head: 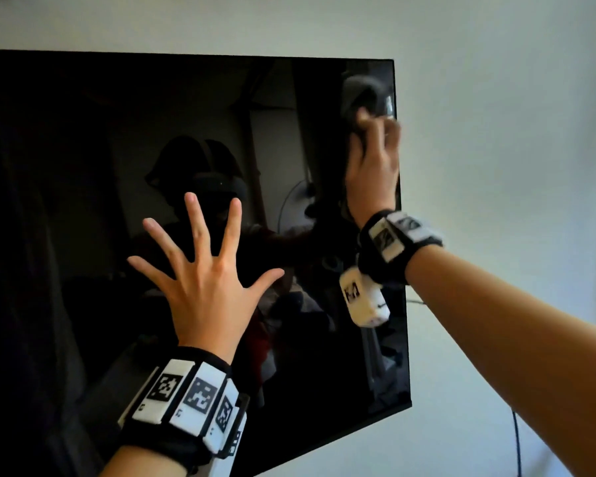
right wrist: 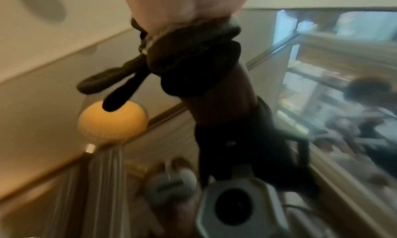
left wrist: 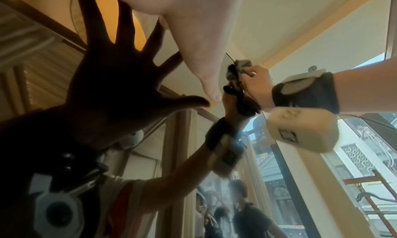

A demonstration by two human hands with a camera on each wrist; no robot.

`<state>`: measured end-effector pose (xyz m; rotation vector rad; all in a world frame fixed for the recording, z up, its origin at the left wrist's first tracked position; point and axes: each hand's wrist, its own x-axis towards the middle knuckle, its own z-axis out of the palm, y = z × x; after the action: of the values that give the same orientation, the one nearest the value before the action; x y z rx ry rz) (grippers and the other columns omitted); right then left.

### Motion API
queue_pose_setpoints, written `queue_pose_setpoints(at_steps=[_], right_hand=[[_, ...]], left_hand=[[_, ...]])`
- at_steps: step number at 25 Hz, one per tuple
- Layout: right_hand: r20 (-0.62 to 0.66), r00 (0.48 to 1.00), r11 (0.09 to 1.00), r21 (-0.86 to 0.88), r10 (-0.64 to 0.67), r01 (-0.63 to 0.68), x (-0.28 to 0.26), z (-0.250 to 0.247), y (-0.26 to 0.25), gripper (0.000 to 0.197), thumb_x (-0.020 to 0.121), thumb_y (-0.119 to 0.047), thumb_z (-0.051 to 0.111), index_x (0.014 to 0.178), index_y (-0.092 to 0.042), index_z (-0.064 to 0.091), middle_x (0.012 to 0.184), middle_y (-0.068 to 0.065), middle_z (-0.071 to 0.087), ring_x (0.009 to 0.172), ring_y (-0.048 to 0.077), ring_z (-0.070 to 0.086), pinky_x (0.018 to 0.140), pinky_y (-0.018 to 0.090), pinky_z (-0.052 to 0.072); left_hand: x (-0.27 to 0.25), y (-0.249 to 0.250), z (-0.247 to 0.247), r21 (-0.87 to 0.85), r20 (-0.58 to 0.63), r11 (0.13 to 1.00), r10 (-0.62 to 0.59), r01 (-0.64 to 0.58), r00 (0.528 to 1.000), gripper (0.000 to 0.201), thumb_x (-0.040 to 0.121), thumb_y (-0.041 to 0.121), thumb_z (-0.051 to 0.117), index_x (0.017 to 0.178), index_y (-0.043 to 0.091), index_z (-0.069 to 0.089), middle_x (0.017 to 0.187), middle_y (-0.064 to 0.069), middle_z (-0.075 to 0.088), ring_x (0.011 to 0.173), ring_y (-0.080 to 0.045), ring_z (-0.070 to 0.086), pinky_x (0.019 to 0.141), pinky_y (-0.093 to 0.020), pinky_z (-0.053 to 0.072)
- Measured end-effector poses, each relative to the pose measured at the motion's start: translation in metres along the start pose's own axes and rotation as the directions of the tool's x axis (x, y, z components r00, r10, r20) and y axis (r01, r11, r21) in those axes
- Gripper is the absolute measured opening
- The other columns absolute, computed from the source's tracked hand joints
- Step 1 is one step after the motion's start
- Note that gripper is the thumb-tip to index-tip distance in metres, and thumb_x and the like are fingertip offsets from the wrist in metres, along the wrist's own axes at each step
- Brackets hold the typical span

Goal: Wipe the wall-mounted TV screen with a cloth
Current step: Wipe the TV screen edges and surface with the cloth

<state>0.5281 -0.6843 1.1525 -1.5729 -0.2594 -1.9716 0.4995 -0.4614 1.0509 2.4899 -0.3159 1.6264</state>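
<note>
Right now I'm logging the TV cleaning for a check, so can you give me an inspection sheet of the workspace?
Surface: TV screen, black, wall-mounted, glossy, reflecting the room.
Job's things: dark cloth pressed to the screen near its upper right corner.
Clutter: nothing seen.
Grippers: right hand holds the cloth, blurred; left hand spread flat, fingers straight, on the screen's middle.
Cables: one dark cable hangs below the TV's lower right corner.
Surroundings: plain pale wall.
</note>
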Motion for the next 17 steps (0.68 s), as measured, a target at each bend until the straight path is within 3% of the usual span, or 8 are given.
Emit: queue_pose_setpoints(at_steps=[2, 4, 6, 8, 10, 11, 14, 17], right_hand=[[0.148, 0.981, 0.992, 0.003, -0.128, 0.129, -0.022, -0.005, 0.008, 0.022, 0.090, -0.002, 0.053, 0.112, 0.002, 0.058, 0.108, 0.024, 0.050, 0.096, 0.018, 0.050, 0.084, 0.006, 0.034], [0.013, 1.000, 0.999, 0.027, 0.021, -0.021, -0.014, -0.010, 0.020, 0.021, 0.089, -0.001, 0.054, 0.109, 0.002, 0.060, 0.107, 0.024, 0.052, 0.097, 0.025, 0.053, 0.087, 0.003, 0.031], [-0.131, 0.973, 0.982, 0.058, 0.187, -0.181, -0.018, -0.012, 0.020, 0.020, 0.089, 0.000, 0.053, 0.108, 0.003, 0.060, 0.106, 0.025, 0.051, 0.095, 0.024, 0.054, 0.086, -0.002, 0.028], [-0.006, 0.996, 0.996, 0.009, 0.084, -0.084, -0.045, -0.011, 0.012, 0.021, 0.091, -0.001, 0.053, 0.111, 0.002, 0.058, 0.108, 0.024, 0.049, 0.095, 0.019, 0.050, 0.088, 0.004, 0.033], [0.192, 0.979, 0.997, -0.003, -0.071, 0.073, -0.060, -0.019, 0.015, 0.023, 0.091, -0.003, 0.053, 0.113, -0.001, 0.057, 0.112, 0.022, 0.049, 0.096, 0.015, 0.048, 0.087, 0.012, 0.039], [0.181, 0.981, 0.997, -0.010, -0.068, 0.071, -0.055, -0.023, 0.021, 0.023, 0.091, -0.003, 0.054, 0.114, -0.001, 0.057, 0.112, 0.022, 0.049, 0.096, 0.014, 0.048, 0.086, 0.014, 0.040], [-0.022, 0.993, 0.993, -0.018, 0.120, -0.120, -0.056, -0.026, 0.023, 0.022, 0.091, -0.002, 0.053, 0.112, 0.002, 0.058, 0.110, 0.024, 0.050, 0.096, 0.018, 0.048, 0.083, 0.016, 0.039], [0.260, 0.964, 0.997, -0.038, -0.059, 0.072, -0.096, -0.028, 0.011, 0.026, 0.091, -0.008, 0.050, 0.116, -0.003, 0.055, 0.116, 0.020, 0.045, 0.101, 0.019, 0.048, 0.087, 0.021, 0.042]], left_hand=[[-0.002, -0.001, 0.003, 0.006, -0.008, 1.000, 0.000, 0.000, 1.000, 0.104, 0.072, 0.077, 0.055, 0.157, 0.031, 0.016, 0.164, -0.016, 0.000, 0.141, -0.059, -0.005, 0.098, -0.084, 0.007], [-0.003, -0.001, 0.004, 0.006, -0.020, 1.000, 0.001, -0.001, 1.000, 0.103, 0.073, 0.077, 0.054, 0.157, 0.031, 0.017, 0.164, -0.016, 0.001, 0.141, -0.059, -0.004, 0.098, -0.084, 0.007], [-0.004, -0.001, 0.005, 0.008, -0.020, 1.000, 0.002, -0.002, 1.000, 0.102, 0.073, 0.077, 0.054, 0.157, 0.031, 0.017, 0.164, -0.016, 0.001, 0.141, -0.059, -0.003, 0.098, -0.084, 0.006], [-0.004, -0.002, 0.005, 0.006, -0.021, 1.000, 0.001, -0.001, 1.000, 0.102, 0.073, 0.076, 0.055, 0.157, 0.031, 0.018, 0.164, -0.016, 0.001, 0.141, -0.059, -0.003, 0.099, -0.083, 0.006], [-0.004, -0.001, 0.005, 0.003, -0.022, 1.000, -0.003, 0.003, 1.000, 0.102, 0.074, 0.076, 0.055, 0.157, 0.031, 0.018, 0.164, -0.016, 0.001, 0.141, -0.059, -0.003, 0.099, -0.083, 0.005], [-0.005, -0.001, 0.005, 0.004, -0.021, 1.000, -0.003, 0.003, 1.000, 0.102, 0.074, 0.076, 0.055, 0.157, 0.031, 0.017, 0.164, -0.016, 0.001, 0.141, -0.059, -0.003, 0.099, -0.083, 0.005], [-0.006, -0.001, 0.004, 0.000, -0.018, 1.000, 0.004, -0.004, 1.000, 0.101, 0.075, 0.075, 0.056, 0.157, 0.031, 0.018, 0.164, -0.016, 0.001, 0.141, -0.059, -0.002, 0.098, -0.083, 0.005], [-0.006, -0.001, 0.004, -0.003, -0.018, 1.000, 0.000, 0.000, 1.000, 0.101, 0.075, 0.075, 0.056, 0.157, 0.031, 0.017, 0.164, -0.016, 0.001, 0.141, -0.059, -0.002, 0.099, -0.084, 0.006]])
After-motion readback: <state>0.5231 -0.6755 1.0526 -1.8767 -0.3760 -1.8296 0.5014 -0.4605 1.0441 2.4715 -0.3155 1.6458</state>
